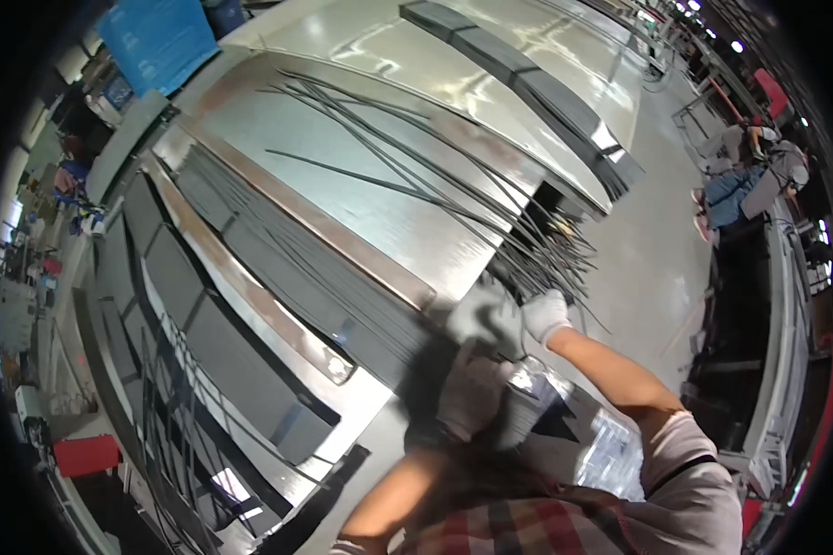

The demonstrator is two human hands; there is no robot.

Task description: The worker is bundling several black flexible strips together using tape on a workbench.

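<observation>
I see my gloved right hand point(544, 317) clenched around the near ends of the thin dark rods point(416, 185) fanned across the steel counter point(250, 111), while my blurred left hand point(467, 388) hovers just below, its grip unreadable.

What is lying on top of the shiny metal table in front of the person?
Long thin dark strips lie across the metal table, fanned out. Their near ends gather by the gloved right hand; the hands hide what lies under those ends.
</observation>
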